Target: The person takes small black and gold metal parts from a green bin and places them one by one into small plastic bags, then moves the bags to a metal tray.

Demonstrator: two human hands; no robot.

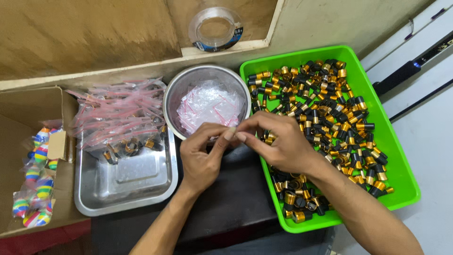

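I see both hands meeting over the dark tabletop (236, 198), just below the round steel bowl (206, 100) of small clear zip bags with red strips. My left hand (200, 158) and right hand (278, 141) pinch fingertips together on something tiny and pale (too small for me to tell what it is). The right forearm lies across the bright green plastic tray (401, 156), covering part of its heap of black-and-gold cylindrical caps (325, 108). Left of the hands sits a rectangular steel tray (127, 189) holding filled bags (118, 115). Further left, a cardboard box (14, 132) holds striped multicoloured balls (37, 189). A clear tape-like spool (215, 29) rests above on the wooden ledge.
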